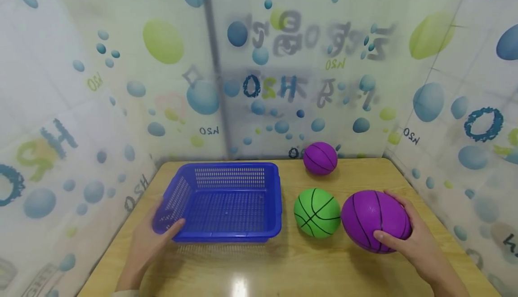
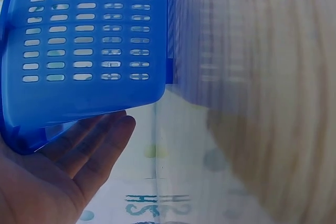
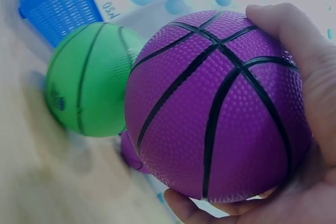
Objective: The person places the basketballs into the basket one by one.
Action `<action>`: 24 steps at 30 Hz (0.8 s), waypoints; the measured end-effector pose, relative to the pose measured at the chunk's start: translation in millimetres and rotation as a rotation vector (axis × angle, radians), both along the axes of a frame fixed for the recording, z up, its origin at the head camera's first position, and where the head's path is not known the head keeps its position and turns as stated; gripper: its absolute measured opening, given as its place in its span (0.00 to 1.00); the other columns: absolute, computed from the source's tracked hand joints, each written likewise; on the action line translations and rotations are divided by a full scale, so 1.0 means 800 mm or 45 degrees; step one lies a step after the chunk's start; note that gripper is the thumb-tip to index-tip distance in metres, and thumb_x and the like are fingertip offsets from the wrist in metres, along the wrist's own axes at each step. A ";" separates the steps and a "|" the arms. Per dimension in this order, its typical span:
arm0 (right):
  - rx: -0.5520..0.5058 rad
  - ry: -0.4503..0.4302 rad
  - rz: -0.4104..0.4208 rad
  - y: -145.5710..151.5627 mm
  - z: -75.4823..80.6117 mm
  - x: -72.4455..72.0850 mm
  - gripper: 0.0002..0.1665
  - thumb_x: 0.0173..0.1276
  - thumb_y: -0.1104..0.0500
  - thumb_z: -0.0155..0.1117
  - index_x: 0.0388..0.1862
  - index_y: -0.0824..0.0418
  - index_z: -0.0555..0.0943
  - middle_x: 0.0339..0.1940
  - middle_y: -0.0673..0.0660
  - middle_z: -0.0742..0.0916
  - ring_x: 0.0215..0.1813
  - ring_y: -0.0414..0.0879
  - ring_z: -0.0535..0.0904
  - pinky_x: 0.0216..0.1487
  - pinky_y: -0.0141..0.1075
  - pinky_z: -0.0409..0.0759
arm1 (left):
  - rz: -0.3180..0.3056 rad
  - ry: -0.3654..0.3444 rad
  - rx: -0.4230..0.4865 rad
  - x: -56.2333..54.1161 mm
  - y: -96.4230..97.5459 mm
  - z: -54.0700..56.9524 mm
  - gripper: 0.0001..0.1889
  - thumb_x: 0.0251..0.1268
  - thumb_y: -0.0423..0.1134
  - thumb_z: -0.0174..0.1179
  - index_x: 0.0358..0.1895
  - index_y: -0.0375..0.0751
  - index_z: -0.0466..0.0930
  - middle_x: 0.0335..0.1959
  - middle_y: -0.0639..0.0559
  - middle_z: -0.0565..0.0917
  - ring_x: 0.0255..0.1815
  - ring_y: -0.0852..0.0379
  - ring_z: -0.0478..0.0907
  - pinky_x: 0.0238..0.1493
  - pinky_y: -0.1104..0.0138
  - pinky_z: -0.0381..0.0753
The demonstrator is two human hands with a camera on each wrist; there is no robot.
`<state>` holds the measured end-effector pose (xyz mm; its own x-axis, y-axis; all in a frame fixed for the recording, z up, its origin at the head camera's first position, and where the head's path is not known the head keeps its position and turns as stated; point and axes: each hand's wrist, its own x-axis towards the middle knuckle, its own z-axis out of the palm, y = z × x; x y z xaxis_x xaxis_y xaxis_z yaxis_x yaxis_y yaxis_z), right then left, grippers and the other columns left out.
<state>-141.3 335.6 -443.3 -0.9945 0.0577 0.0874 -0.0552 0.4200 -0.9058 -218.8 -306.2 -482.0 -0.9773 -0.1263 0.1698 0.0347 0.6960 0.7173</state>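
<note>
A blue plastic basket point(image 1: 226, 235) with slotted walls stands at the left of the table, nothing inside it. My left hand point(image 1: 145, 238) grips its near left corner, thumb over the rim and fingers along the outside, as the left wrist view also shows below the basket wall point(image 2: 84, 92). At the right, my right hand point(image 1: 418, 245) holds a purple mini basketball point(image 1: 374, 220), thumb on the near side and fingers round the far side. Immediately left of it sits a green mini basketball point(image 1: 317, 213). The right wrist view shows the held ball point(image 3: 210, 108) large and close.
A second purple mini basketball point(image 1: 320, 158) rests at the back of the wooden table point(image 1: 210, 270), close to the rear curtain point(image 1: 259, 63). Printed curtains with blue and green dots enclose the table at the left, back and right.
</note>
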 end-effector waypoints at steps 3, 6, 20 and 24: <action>0.019 0.069 -0.001 0.004 0.014 -0.010 0.62 0.75 0.59 0.77 0.94 0.30 0.50 0.87 0.65 0.61 0.69 0.59 0.80 0.48 0.40 0.93 | -0.002 0.001 -0.004 -0.001 0.000 0.000 0.60 0.70 0.65 0.75 0.94 0.52 0.46 0.91 0.31 0.55 0.87 0.20 0.54 0.81 0.21 0.54; 0.034 0.136 0.004 0.004 0.030 -0.021 0.62 0.75 0.61 0.78 0.94 0.31 0.52 0.85 0.61 0.63 0.64 0.43 0.79 0.47 0.37 0.92 | -0.003 0.010 -0.006 0.000 0.000 0.000 0.60 0.70 0.64 0.75 0.94 0.51 0.46 0.90 0.30 0.56 0.87 0.20 0.55 0.81 0.21 0.54; -0.121 0.193 0.153 -0.041 0.085 -0.067 0.61 0.74 0.61 0.79 0.93 0.32 0.54 0.86 0.63 0.63 0.74 0.66 0.72 0.53 0.37 0.92 | -0.011 0.019 -0.007 0.001 0.001 -0.001 0.60 0.70 0.64 0.75 0.94 0.49 0.47 0.90 0.29 0.57 0.87 0.20 0.55 0.81 0.21 0.55; -0.163 0.203 0.215 -0.065 0.095 -0.082 0.61 0.74 0.60 0.80 0.93 0.32 0.55 0.87 0.63 0.63 0.76 0.71 0.72 0.55 0.37 0.92 | -0.009 0.023 -0.006 0.002 0.001 0.000 0.60 0.70 0.63 0.75 0.94 0.50 0.47 0.90 0.29 0.57 0.87 0.20 0.56 0.81 0.21 0.55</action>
<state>-206.7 283.9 -367.3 -0.9653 -0.0870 0.2464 -0.2610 0.2751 -0.9253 -217.2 -305.3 -482.1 -0.9750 -0.1181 0.1881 0.0528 0.6992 0.7129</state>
